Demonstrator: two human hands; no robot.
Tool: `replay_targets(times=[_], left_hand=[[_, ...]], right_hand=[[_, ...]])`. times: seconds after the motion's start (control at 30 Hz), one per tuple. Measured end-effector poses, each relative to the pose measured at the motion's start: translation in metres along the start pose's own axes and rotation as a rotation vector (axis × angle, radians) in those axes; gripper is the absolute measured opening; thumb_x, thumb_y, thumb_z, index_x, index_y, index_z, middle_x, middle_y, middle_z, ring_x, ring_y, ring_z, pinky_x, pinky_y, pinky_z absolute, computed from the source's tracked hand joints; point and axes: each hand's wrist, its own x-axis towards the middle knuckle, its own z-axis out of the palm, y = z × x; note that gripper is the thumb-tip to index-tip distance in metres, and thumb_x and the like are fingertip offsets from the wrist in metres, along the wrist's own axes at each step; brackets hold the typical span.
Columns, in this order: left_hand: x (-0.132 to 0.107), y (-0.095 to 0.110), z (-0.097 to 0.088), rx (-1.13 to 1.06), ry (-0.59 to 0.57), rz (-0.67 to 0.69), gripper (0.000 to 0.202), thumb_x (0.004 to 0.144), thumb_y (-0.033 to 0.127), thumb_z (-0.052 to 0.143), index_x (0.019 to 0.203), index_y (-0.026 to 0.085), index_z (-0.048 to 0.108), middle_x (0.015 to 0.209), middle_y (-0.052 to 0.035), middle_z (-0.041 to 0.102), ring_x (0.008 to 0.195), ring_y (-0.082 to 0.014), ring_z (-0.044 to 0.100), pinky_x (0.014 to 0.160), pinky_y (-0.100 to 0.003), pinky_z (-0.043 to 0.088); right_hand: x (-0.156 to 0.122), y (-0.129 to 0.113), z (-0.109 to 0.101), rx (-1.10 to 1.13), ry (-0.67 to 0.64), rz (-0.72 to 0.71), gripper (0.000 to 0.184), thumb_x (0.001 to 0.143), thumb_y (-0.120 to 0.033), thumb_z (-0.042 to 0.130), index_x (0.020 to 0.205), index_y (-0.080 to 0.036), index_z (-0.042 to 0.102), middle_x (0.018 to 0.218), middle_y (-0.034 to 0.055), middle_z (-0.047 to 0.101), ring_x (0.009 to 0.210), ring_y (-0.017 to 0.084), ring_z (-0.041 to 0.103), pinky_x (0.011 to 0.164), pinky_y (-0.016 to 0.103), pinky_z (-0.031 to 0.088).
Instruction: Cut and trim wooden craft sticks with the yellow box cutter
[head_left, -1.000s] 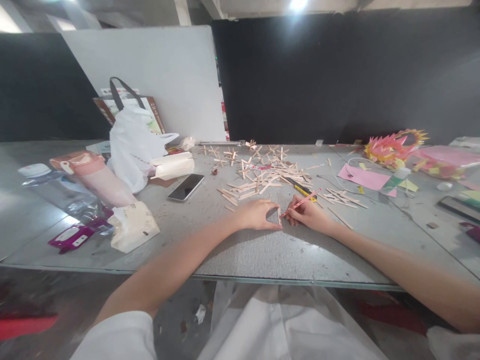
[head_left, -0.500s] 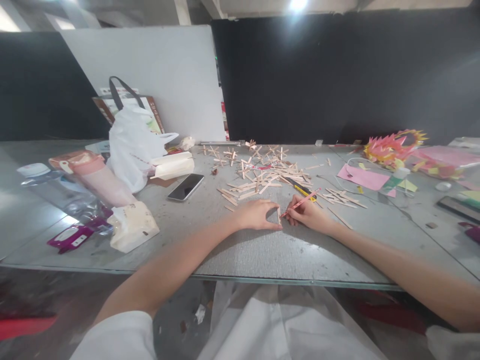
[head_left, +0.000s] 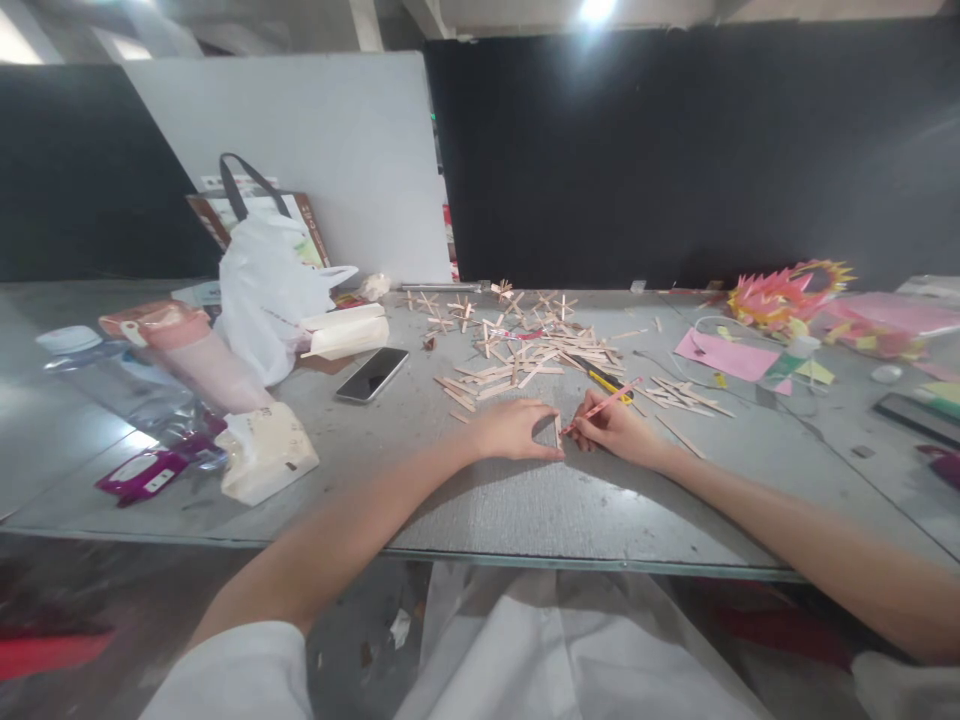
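Between the thumb and forefinger of my left hand (head_left: pixel 517 430) a short wooden stick (head_left: pixel 558 432) is held by its two ends, close to the tabletop. My right hand (head_left: pixel 609 428) is closed round a pink pencil (head_left: pixel 606 404), its lower tip at or very near the stick's right side. Just beyond the right hand lies a yellow and black utility knife (head_left: pixel 606 380). A heap of loose wooden sticks (head_left: pixel 577 345) spreads past both hands, with a smaller group of sticks (head_left: pixel 686 395) to the right.
A smartphone (head_left: pixel 373 375), a white plastic bag (head_left: pixel 259 290), a pink bottle (head_left: pixel 187 350) and a clear bottle (head_left: pixel 112 385) occupy the left side of the grey table (head_left: pixel 480 520). Rightward are pink paper (head_left: pixel 726 355) and a spiky paper ring (head_left: pixel 784 295). Dark panels (head_left: pixel 675 160) stand behind.
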Motion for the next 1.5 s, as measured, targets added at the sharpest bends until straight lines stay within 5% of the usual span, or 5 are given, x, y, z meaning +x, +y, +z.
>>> replay_targets(times=[1.5], left_hand=[[-0.0006,0.001,-0.0011,0.003,-0.007,-0.003,0.082,0.087,0.08,0.064,0.147,0.023,0.06,0.139,-0.0124,0.069,0.123,-0.0348,0.067,0.096,-0.039,0.051]], right_hand=[[0.0022,0.004,-0.0022,-0.007,0.001,-0.005,0.044,0.097,-0.068,0.063,0.088,-0.027,0.051,0.067,-0.0005,0.069,0.054,0.017,0.061,0.055,0.032,0.051]])
